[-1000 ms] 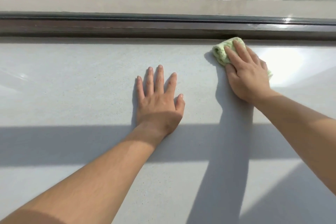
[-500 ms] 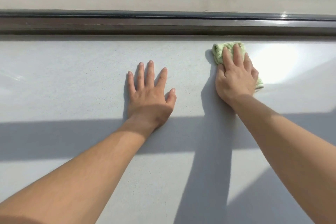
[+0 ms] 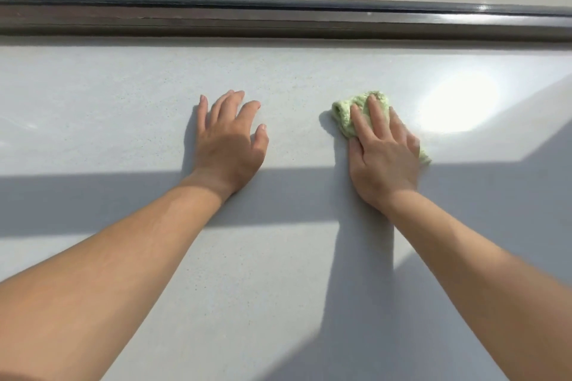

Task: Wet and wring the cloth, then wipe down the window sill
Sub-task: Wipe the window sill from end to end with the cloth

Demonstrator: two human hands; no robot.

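Cloth (image 3: 342, 117) pulled from frame (image 3: 278, 20) — right hand (image 3: 383, 161) presses it, fingers (image 3: 377, 116) flat; left hand (image 3: 229, 145) relaxed on sill (image 3: 93, 108).

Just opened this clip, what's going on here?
A person is wiping a grey sill below a window frame. The right hand presses a green cloth flat on the sill with straight fingers, partway out from the frame. The left hand rests on the sill beside it, holding nothing.
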